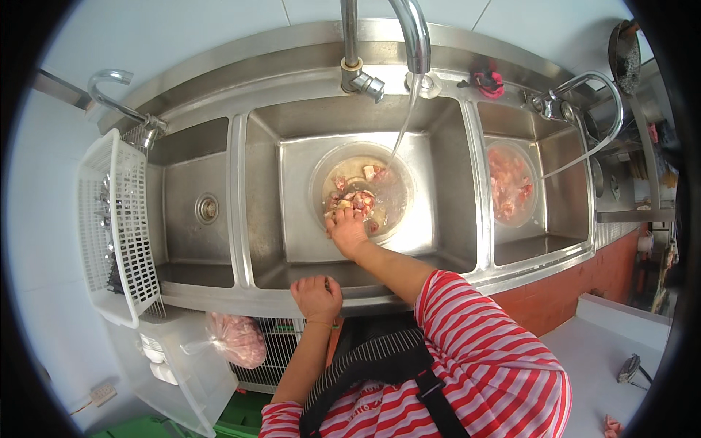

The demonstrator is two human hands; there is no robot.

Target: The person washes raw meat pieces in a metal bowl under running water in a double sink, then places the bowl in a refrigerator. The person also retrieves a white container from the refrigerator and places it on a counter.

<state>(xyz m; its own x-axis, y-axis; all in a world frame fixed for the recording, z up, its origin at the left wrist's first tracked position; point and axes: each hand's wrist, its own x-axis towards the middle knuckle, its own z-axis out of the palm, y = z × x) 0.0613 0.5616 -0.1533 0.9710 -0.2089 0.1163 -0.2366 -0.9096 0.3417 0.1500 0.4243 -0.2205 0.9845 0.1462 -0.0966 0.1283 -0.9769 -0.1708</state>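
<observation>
In the middle basin of a steel sink (pixel 449 164) stands a round, clear-looking bowl (pixel 317 169) of cloudy water. Chunks of raw meat on the bone (pixel 361 201) are heaped at its near left, with a few loose pieces (pixel 373 172) farther back. My right hand (pixel 350 232) reaches over the bowl's near rim, its fingers down on the heap; their tips are partly hidden. Curled at the sink's front edge is my left hand (pixel 316 298), and a small dark spot shows by its thumb. From the chrome faucet (pixel 419 55) a stream of water (pixel 404 123) runs into the bowl.
Another bowl of raw meat (pixel 510 183) sits in the right basin under a running faucet (pixel 613 109). A white plastic basket (pixel 131 235) with utensils borders the left basin (pixel 191 180). Below hangs a plastic bag of meat (pixel 241 339), beside a clear bin (pixel 191 372) holding white dishes.
</observation>
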